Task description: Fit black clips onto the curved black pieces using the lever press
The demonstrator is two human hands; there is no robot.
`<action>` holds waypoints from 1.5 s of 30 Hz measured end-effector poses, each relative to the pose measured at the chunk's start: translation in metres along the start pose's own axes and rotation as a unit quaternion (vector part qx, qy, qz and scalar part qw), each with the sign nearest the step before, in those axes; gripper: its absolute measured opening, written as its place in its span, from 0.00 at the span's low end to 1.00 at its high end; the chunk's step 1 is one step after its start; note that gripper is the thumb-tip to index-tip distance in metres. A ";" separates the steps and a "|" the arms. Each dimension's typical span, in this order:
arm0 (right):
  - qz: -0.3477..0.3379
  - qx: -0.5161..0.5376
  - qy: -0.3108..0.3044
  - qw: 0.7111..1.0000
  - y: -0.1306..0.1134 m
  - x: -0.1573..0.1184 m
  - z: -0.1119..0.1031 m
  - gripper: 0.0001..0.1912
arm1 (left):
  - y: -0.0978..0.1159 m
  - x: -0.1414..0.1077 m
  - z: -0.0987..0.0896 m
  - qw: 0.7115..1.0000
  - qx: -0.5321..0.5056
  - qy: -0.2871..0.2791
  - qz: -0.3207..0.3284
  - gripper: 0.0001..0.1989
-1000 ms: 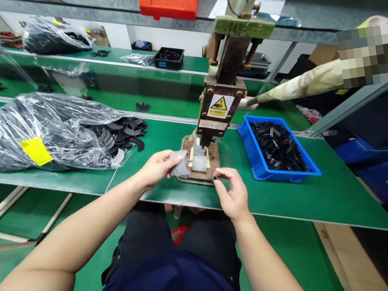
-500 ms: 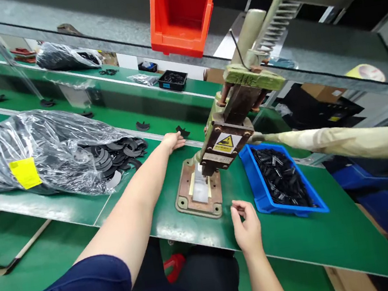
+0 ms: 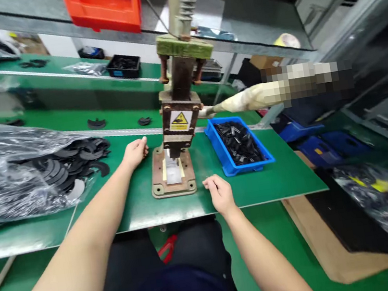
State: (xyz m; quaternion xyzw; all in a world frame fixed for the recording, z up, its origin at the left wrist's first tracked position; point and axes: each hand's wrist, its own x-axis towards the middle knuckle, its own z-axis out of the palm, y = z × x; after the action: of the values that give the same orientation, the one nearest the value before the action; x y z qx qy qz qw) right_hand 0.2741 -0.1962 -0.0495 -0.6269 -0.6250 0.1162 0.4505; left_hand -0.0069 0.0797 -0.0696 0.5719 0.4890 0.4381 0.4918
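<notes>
My left hand [image 3: 136, 154] is closed with its fingers curled, above the green worktop beside the left of a small bench press [image 3: 179, 123]. Nothing shows in it. To the right of the press base [image 3: 156, 183], my right hand [image 3: 220, 194] has thumb and fingers drawn together; whatever they hold, if anything, is hidden. A pale metal plate [image 3: 173, 175] sits on the press base, under the ram. Black crescent-shaped pieces [image 3: 88, 154] spill from a clear plastic bag [image 3: 4, 169] at the left. Behind the left hand, similar pieces [image 3: 144, 121] lie on the green strip.
A blue bin [image 3: 268, 159] of narrow black parts stands right of the press. The press's wrapped lever [image 3: 252, 98] sticks out to the right above it. An orange bin [image 3: 104, 8] hangs over the bench. Cardboard [image 3: 313, 239] and a plastic bag [image 3: 373, 201] lie at lower right.
My left hand has drawn back from the black piece on the green strip and closed. The right hand remains near the press's right side. The view has turned right.
</notes>
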 end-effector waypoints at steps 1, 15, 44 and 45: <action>0.002 -0.012 -0.001 1.000 -0.001 0.002 -0.007 0.21 | -0.003 -0.003 -0.001 1.000 0.001 -0.002 0.006 0.23; 0.225 -0.325 -0.012 0.919 0.070 0.120 -0.160 0.24 | -0.014 -0.043 -0.008 0.998 0.063 -0.009 0.025 0.15; 0.019 0.003 0.070 0.997 -0.018 0.037 -0.065 0.20 | 0.008 -0.079 -0.007 0.995 -0.047 0.082 0.018 0.15; 0.000 0.025 0.056 0.998 -0.026 0.023 -0.054 0.18 | 0.011 -0.090 -0.007 0.994 -0.052 0.093 0.027 0.17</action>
State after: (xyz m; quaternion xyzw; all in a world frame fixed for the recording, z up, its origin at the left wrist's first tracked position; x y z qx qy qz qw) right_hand 0.2991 -0.2033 0.0097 -0.6208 -0.5958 0.0960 0.5005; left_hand -0.0250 -0.0089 -0.0593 0.5150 0.4938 0.5275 0.4612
